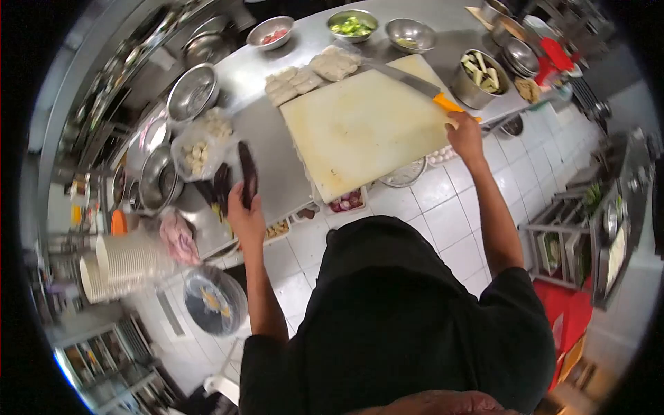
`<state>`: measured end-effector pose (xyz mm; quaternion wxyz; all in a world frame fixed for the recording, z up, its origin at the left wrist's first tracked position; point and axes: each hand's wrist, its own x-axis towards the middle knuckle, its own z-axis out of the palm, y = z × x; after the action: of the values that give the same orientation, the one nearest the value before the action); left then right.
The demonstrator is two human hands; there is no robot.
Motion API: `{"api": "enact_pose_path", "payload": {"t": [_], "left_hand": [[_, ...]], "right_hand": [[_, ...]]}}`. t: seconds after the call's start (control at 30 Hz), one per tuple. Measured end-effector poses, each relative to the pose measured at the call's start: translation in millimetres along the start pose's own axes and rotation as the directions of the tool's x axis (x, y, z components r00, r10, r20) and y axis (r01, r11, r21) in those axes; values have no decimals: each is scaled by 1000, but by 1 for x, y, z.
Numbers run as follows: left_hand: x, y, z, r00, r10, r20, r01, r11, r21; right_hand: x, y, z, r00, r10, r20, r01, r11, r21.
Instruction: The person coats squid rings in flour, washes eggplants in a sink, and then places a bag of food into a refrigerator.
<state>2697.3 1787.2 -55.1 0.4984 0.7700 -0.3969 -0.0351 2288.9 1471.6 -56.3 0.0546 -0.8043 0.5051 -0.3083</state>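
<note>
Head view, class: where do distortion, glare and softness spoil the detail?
Head view: wide-angle bending toward the blacked-out corners; pale glare on the steel table, far left; few folds readable in the black shirt; soft detail, blue edge fringing on the lower-left rack.

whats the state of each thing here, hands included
Left hand, gripping dark eggplant
Right hand, holding knife
Cutting board, flat, stained
Steel pot, filled with cut vegetables
Bowl of red pieces, partly filled
Bowl of green pieces, partly filled
Bowl beside it, nearly empty
Garlic cloves, peeled, bagged
</note>
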Motion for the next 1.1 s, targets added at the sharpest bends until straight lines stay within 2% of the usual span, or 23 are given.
{"api": "enact_pose_path", "payload": {"t": [0.07,0.1,0.2,0.27,0.3,0.33,0.37,0.4,0.43,0.47,0.5,0.57,0.67,0.77,0.87,0.9,0.93,0.97,1.0,1.03,1.07,1.1], "left_hand": [[-7,43,22,996,27,87,-29,999,23],[-11,62,37,993,48,103,-53,998,44],[-24,112,77,984,62,170,-82,989,119],[-29,118,104,980,88,180,-113,985,132],[-31,108,108,983,113,148,-134,981,141],[-33,111,107,989,71,129,-95,978,186],[-36,111,102,998,30,64,-42,981,191],[-37,107,94,1000,-8,18,3,968,253],[-37,95,81,998,23,-58,-5,955,296],[-34,81,71,991,71,-117,-27,941,338],[-31,63,58,978,99,-185,-14,910,414],[-27,30,24,944,180,-277,1,838,546],[-19,5,-20,923,57,-381,173,822,543],[-6,-35,-49,928,56,-368,200,759,620],[8,-88,-50,944,-77,-319,265,751,605],[16,-88,-47,940,-228,-255,340,710,617],[26,-111,-46,957,-240,-164,289,735,613],[36,-93,-41,963,-246,-108,257,727,636],[45,-109,-36,985,-158,-67,163,738,654],[51,-115,-33,972,-204,-119,229,688,688],[66,-125,-35,932,-337,-134,334,651,682],[77,-115,-36,919,-380,-108,342,626,701]], "right_hand": [[17,19,-5,994,-89,66,89,996,4],[22,29,-2,987,-157,30,158,987,-36],[35,37,-5,991,-119,58,118,993,15],[34,57,-2,987,158,-35,-143,951,274],[35,79,2,952,305,-40,-291,936,200],[34,105,9,936,347,-58,-292,857,425],[35,135,12,922,382,-61,-340,876,342],[32,136,1,881,473,12,-395,723,567],[28,146,-9,866,498,41,-409,659,632],[25,157,-9,840,540,51,-356,479,802],[18,155,-19,841,532,97,-385,463,799],[7,144,-39,840,523,143,-423,467,777],[0,131,-50,851,507,137,-425,512,746],[0,123,-51,867,488,100,-395,549,736],[9,140,-42,861,501,87,-427,621,657],[9,162,-28,881,473,30,-361,629,689],[14,163,-25,830,556,52,-412,547,729],[24,179,-19,753,651,96,-471,431,770],[35,165,-32,689,721,74,-512,413,753],[48,168,-34,582,812,43,-468,292,834],[63,180,-39,517,855,48,-551,290,782],[76,178,-49,526,849,57,-618,336,711]]}}
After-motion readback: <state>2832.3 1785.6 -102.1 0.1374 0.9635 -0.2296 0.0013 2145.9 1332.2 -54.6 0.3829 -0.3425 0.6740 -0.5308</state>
